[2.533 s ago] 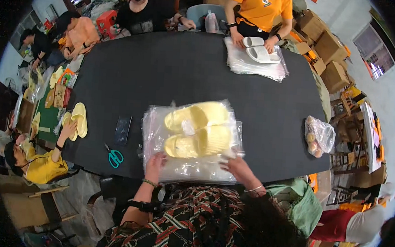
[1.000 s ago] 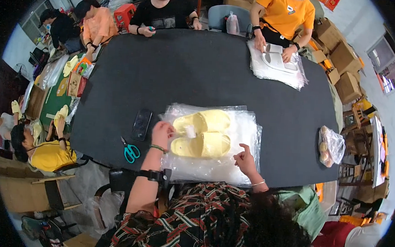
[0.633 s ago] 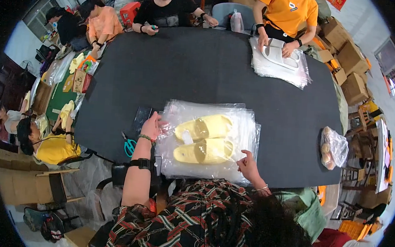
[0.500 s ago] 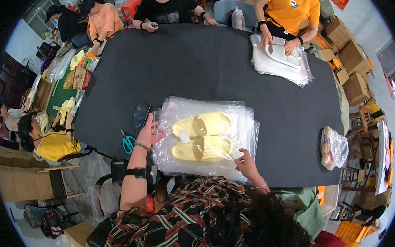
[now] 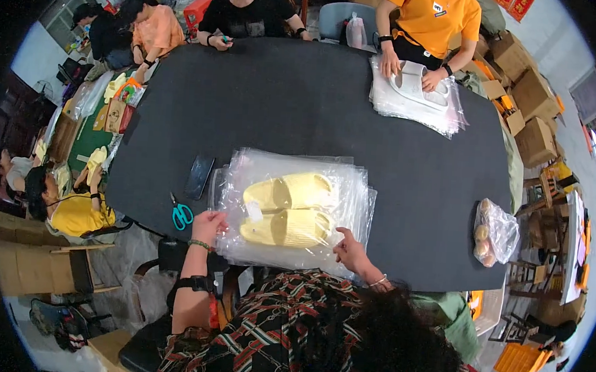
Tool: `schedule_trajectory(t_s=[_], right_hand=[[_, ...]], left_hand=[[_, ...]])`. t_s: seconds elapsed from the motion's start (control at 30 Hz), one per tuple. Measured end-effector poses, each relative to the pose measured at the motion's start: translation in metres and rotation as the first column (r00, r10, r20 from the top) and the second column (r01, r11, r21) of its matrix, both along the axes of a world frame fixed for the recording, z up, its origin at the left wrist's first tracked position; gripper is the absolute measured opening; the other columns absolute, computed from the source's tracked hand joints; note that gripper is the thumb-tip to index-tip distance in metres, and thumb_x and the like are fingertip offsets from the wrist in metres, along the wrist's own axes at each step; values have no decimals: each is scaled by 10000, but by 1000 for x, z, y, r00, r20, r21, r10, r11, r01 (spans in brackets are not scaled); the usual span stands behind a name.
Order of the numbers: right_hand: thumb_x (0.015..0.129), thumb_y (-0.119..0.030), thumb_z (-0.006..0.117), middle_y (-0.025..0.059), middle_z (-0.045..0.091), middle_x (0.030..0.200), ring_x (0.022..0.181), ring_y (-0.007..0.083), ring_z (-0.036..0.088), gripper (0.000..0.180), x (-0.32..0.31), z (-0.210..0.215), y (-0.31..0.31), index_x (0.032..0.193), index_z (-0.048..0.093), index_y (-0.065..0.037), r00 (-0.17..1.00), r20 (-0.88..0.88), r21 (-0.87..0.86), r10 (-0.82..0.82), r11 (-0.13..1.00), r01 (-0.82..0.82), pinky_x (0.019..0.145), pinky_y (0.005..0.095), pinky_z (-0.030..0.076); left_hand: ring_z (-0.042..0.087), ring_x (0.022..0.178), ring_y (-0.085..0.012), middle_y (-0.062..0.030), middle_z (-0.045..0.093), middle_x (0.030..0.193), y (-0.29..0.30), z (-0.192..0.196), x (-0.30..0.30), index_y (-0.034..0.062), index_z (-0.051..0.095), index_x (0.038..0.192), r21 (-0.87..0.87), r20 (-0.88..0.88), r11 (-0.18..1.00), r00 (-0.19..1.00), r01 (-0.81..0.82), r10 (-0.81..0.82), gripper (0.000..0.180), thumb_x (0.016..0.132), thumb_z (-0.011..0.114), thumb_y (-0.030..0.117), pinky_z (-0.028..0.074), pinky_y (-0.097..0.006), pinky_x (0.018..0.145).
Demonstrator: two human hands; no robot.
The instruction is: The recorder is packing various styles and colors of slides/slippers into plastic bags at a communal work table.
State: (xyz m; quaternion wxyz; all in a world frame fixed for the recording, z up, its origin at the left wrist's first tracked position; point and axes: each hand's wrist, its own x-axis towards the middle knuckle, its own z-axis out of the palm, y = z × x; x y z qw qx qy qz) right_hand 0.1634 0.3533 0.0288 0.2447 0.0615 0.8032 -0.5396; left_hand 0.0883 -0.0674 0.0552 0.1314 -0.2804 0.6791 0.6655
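Note:
A pair of pale yellow slippers (image 5: 286, 226) lies side by side inside a clear plastic bag (image 5: 345, 189), on top of a stack of similar bags. A small white tag (image 5: 253, 211) shows at the slippers' left end. My left hand (image 5: 208, 227) is closed at the bag's lower left edge, its fingertips pinching the film. Over the lower right part of the bag, my right hand (image 5: 353, 251) has its fingers bent and closed on the film, beside the slippers' right ends. Its lower fingers are partly hidden.
Teal-handled scissors (image 5: 182, 216) and a dark phone (image 5: 199, 176) lie left of the stack on the black table (image 5: 262, 102). A bag of round items (image 5: 493, 232) rests at the right. Across the table, a person in orange handles a white slipper (image 5: 413, 84) over bags.
My left hand has moved down along the bag's left edge, and its spread fingers have closed. My right hand remains by the bag's lower right part. The whole view has shifted slightly.

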Motion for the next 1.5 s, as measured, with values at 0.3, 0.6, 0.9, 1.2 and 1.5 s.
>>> schedule_trajectory(t_s=[0.3,0.6,0.9,1.2,1.5], right_hand=[[883,-207,640,126,694,800,627,219,679,547,-41,31,26,1348,390,-64,937,43,166,348,922,-350,625,340,539],[870,-254,643,134,684,767,676,256,685,385,-158,-33,38,1137,544,5,888,-449,310,102,950,48,638,369,530],[804,-207,736,111,655,742,597,181,639,475,-171,-39,0,1157,488,-10,965,-232,201,-124,964,172,552,313,500],[852,-160,666,79,625,734,609,135,578,499,-153,-49,10,1270,436,-11,940,-305,213,-151,951,222,548,271,468],[780,-249,751,201,578,1145,1027,322,582,630,-150,-14,11,1286,452,-24,890,-453,377,-39,897,231,839,402,485]], left_hand=[[622,761,-127,-40,643,961,-7,44,-17,71,579,1182,-102,178,970,963,221,-201,497,862,669,440,479,-254,583],[621,940,-198,-85,642,1026,-9,76,-94,13,501,1258,-83,336,958,913,275,-233,893,754,575,746,516,-325,769],[670,702,-174,-88,670,908,-14,30,-132,80,550,1267,36,258,972,937,233,-234,401,923,608,276,501,-260,565],[661,686,-182,-129,682,987,-10,30,-132,118,374,1435,33,22,952,952,305,-306,551,962,539,347,508,-264,615],[650,869,-185,-122,631,1147,-21,23,-91,133,182,1487,116,-8,968,974,225,-225,723,949,498,498,512,-311,732]])
